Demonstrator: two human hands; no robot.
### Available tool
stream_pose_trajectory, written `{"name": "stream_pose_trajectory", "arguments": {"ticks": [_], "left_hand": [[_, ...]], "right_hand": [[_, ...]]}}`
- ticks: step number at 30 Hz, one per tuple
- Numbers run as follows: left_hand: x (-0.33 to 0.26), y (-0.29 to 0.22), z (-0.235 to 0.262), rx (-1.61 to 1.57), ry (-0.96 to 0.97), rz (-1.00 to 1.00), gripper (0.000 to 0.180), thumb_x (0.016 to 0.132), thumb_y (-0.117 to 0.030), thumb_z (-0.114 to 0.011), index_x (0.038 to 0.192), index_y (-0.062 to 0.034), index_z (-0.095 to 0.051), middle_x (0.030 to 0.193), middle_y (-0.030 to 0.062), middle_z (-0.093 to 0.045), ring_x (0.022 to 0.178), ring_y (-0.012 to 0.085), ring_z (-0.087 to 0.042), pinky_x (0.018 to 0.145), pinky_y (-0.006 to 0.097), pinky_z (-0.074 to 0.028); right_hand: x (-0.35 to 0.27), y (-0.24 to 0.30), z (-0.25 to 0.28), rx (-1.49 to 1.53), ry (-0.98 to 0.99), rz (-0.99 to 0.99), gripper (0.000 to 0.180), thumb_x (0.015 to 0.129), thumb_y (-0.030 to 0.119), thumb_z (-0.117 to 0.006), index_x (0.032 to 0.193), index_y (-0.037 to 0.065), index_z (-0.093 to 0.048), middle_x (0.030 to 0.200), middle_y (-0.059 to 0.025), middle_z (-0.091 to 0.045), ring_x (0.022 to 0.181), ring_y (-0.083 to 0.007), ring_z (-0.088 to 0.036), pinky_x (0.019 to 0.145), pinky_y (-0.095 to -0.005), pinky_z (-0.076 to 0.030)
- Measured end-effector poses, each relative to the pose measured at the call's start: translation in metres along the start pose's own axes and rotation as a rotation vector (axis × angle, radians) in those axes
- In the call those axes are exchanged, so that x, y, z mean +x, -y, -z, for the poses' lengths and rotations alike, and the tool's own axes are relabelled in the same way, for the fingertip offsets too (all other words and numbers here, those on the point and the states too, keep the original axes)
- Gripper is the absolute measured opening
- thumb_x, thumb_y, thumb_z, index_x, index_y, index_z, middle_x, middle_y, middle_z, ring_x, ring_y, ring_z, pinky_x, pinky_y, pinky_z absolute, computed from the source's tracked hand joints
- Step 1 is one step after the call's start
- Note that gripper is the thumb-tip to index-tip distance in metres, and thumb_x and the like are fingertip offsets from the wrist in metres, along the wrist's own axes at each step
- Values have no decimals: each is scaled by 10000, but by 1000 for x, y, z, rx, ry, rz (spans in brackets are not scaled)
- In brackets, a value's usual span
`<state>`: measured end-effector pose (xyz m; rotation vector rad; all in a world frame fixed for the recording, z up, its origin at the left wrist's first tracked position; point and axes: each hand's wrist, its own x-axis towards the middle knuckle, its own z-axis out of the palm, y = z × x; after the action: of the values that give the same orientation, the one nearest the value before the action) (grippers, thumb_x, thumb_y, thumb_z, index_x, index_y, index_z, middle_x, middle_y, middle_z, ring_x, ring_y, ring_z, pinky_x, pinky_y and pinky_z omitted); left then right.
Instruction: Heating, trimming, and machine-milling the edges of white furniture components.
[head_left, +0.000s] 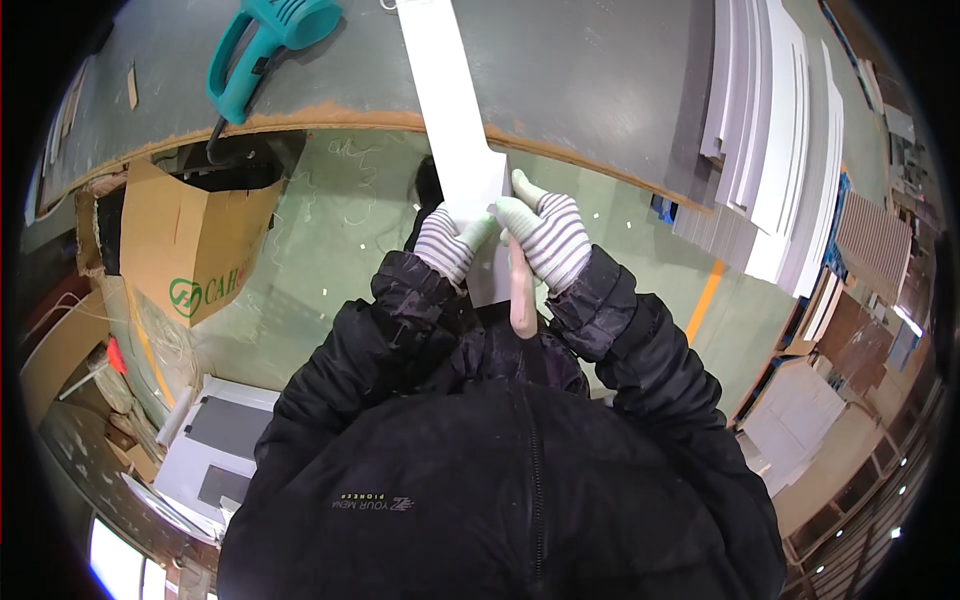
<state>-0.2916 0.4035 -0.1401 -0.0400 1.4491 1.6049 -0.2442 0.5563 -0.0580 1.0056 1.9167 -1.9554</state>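
A long white strip point(447, 95) runs from the bench down to between my hands, wider at the near end. My left hand point(441, 243), in a striped knit glove, is closed round the left side of the near end, thumb on top. My right hand point(550, 237), gloved alike, is closed at the strip's right edge, its thumb touching the edge. A tan, rounded handle point(522, 295) sticks out from under the right palm toward my body; its other end is hidden. Below the hands, a greyish-white piece point(488, 275) slopes toward my lap; whether it belongs to the strip I cannot tell.
A teal heat-gun-like power tool point(262, 45) lies on the grey bench point(590, 70), whose worn front edge faces me. Stacked white and grey strips point(765, 130) overhang the bench at the right. An open cardboard box point(190, 235) stands on the green floor point(330, 230) at the left.
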Motion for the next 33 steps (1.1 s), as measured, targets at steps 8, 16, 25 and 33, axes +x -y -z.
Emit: {"name": "stream_pose_trajectory", "arguments": {"ticks": [8,16,25,33], "left_hand": [[10,-3,-11,69,-38,-70,258,902,-136,-655,1091,38,-632,986,79,-675,853,155,-596,771,307,-499],[47,11,-24,-185,-87,-38,271,940,-150,-622,1117,55,-600,1012,116,-669,870,196,-604,776,329,-499],[38,-16,-25,-249,0,105,427,981,-333,-563,1220,21,-543,1074,136,-655,912,250,-664,771,377,-566],[48,5,-1,-83,72,75,386,961,-346,-598,1149,-8,-604,992,69,-662,852,157,-637,712,296,-537]], "right_hand": [[-42,-31,10,-185,-56,-7,639,877,244,-633,1359,-124,-433,1227,-295,-610,1133,-262,-612,936,-318,-482],[-115,-54,43,-261,212,-285,601,840,232,-649,1335,-75,-498,1227,-292,-607,1190,-308,-590,968,-341,-462],[-137,-74,102,-799,-91,84,630,832,201,-650,1430,142,-461,880,-162,-588,767,-300,-609,696,-392,-509],[43,16,85,-921,-143,220,536,874,359,-608,1370,180,-511,991,-252,-623,855,-421,-625,752,-464,-509]]}}
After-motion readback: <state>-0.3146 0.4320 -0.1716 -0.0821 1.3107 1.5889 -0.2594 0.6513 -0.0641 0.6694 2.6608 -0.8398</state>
